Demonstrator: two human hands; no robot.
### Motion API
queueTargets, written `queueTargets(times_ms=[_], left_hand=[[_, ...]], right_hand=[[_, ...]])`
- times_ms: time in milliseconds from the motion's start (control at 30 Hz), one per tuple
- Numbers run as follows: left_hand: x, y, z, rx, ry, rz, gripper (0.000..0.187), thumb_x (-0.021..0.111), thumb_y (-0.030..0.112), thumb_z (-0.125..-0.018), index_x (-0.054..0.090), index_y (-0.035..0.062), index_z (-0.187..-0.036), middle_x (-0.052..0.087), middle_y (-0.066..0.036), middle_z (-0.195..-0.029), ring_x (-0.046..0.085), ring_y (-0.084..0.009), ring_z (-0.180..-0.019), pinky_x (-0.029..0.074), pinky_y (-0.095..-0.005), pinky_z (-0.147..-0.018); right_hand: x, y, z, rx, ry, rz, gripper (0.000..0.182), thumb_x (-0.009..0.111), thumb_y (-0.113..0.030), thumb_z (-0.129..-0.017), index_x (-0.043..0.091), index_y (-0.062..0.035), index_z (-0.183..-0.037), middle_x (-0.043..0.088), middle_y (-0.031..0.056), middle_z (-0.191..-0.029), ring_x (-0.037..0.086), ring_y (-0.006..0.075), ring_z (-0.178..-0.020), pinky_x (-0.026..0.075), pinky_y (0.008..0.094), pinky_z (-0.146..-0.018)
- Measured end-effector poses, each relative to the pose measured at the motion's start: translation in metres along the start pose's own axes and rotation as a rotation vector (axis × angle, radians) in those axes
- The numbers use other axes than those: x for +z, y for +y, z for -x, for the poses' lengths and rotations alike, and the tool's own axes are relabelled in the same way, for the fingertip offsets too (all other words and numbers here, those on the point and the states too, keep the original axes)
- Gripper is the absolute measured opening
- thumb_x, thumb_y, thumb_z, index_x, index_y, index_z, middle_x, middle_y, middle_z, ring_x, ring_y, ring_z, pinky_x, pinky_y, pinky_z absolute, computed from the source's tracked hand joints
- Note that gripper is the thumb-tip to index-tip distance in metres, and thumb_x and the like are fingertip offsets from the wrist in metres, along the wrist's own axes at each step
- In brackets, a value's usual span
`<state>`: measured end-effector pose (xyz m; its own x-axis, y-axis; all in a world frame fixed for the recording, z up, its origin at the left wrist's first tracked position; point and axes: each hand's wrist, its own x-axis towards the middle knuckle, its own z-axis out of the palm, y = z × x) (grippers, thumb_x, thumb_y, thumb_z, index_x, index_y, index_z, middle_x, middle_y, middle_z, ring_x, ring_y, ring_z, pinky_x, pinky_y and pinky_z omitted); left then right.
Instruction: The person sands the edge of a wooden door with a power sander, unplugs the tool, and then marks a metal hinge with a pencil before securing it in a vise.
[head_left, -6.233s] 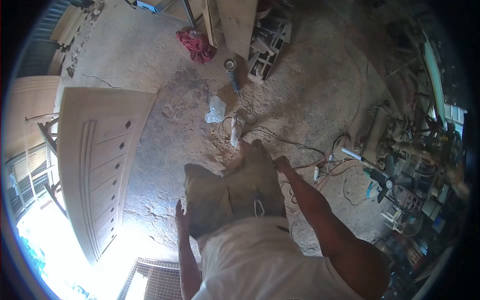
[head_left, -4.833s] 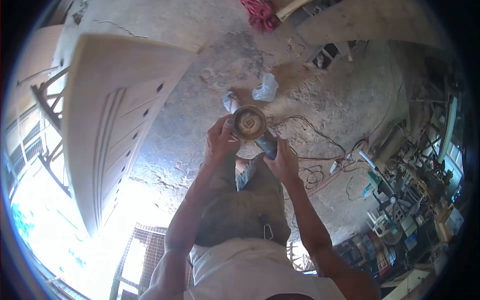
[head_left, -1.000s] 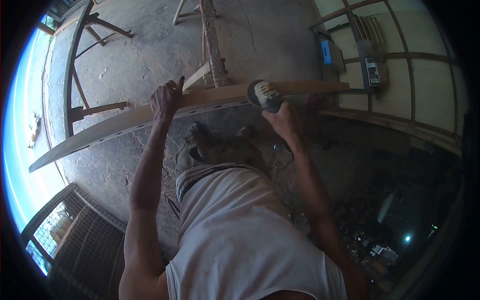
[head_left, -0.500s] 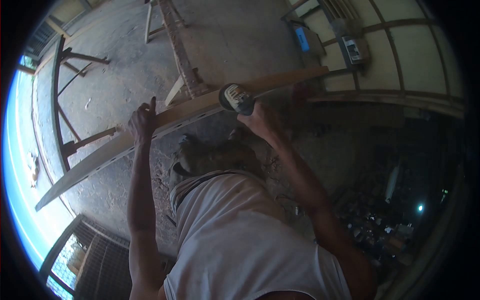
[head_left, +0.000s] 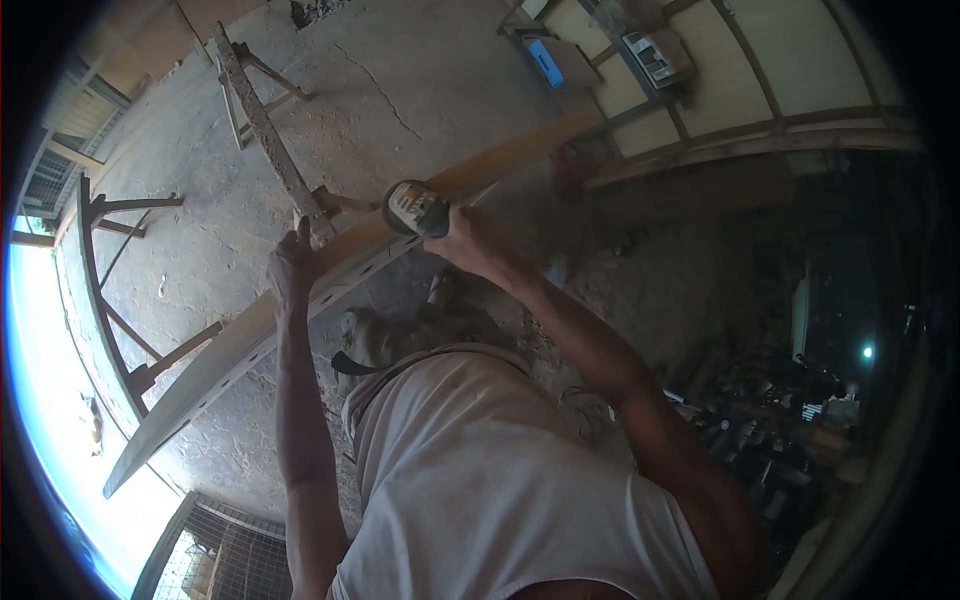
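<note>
A long, curved wooden plank (head_left: 236, 343) runs slantwise in front of me, with a row of dark holes along its near side. My left hand (head_left: 291, 270) is closed over the plank's edge left of its middle. In my right hand (head_left: 466, 240) is a power sander (head_left: 413, 207) with a round head and a printed label. Its head rests against the plank's upper face, a short way right of my left hand. My fingers hide much of the sander's body.
Wooden trestles (head_left: 262, 120) stand beyond and under the plank, another frame (head_left: 95, 260) at the left. A box with a blue panel (head_left: 546, 63) sits near the panelled wall (head_left: 740, 60). Assorted clutter (head_left: 770, 425) lies at right, a mesh panel (head_left: 240, 550) at lower left.
The sander and my right hand have moved left along the plank, closer to my left hand. My left hand stays on the plank. The whole view has shifted and turned slightly.
</note>
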<state>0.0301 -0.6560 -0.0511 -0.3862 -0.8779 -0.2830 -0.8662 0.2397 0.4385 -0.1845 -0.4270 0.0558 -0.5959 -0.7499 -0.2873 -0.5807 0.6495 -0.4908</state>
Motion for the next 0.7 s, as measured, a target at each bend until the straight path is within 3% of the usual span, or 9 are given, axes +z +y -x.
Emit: queueTargets(times_ms=[267,367,433,533,700], left_hand=[[0.005,0.014,0.008,-0.054,0.048,-0.139,0.075,0.038,0.07,-0.105,0.077,0.0068,-0.093,0.074,-0.028,-0.092,0.072,-0.0475,-0.095,0.053,-0.0562,-0.086],[0.015,0.006,0.004,-0.023,0.086,-0.176,0.072,0.041,0.068,-0.105,0.079,0.0076,-0.094,0.073,-0.028,-0.086,0.073,-0.0466,-0.089,0.053,-0.0553,-0.081],[0.022,-0.005,0.001,0.04,0.106,-0.209,0.072,0.041,0.067,-0.105,0.077,0.0064,-0.09,0.072,-0.029,-0.085,0.072,-0.0475,-0.087,0.052,-0.0563,-0.079],[0.019,0.004,0.004,-0.02,0.106,-0.181,0.071,0.042,0.066,-0.105,0.074,0.0052,-0.086,0.07,-0.03,-0.084,0.07,-0.0486,-0.083,0.05,-0.0573,-0.076],[0.033,-0.024,-0.004,0.138,0.171,-0.222,0.069,0.043,0.064,-0.105,0.074,0.0058,-0.085,0.071,-0.028,-0.083,0.071,-0.047,-0.082,0.05,-0.0571,-0.074]], right_hand=[[-0.067,0.104,-0.031,0.06,0.07,0.054,0.048,0.084,-0.037,-0.079,0.075,0.0062,-0.098,0.074,0.0315,-0.094,0.075,0.0448,-0.094,0.06,0.0487,-0.082],[-0.091,0.123,-0.037,0.13,0.027,0.058,0.056,0.081,-0.04,-0.08,0.072,0.0068,-0.109,0.075,0.0289,-0.096,0.074,0.0455,-0.095,0.058,0.049,-0.084],[-0.098,0.142,-0.042,0.117,0.065,0.084,0.054,0.082,-0.041,-0.08,0.073,0.0069,-0.103,0.074,0.0311,-0.097,0.074,0.0464,-0.097,0.058,0.0495,-0.084],[-0.111,0.176,-0.053,0.113,0.098,0.109,0.055,0.081,-0.043,-0.08,0.074,0.0077,-0.101,0.074,0.0324,-0.097,0.074,0.0468,-0.098,0.058,0.05,-0.084],[-0.125,0.223,-0.066,0.081,0.212,0.191,0.055,0.079,-0.043,-0.081,0.074,0.0079,-0.1,0.074,0.0331,-0.099,0.073,0.0465,-0.101,0.058,0.0495,-0.088]])
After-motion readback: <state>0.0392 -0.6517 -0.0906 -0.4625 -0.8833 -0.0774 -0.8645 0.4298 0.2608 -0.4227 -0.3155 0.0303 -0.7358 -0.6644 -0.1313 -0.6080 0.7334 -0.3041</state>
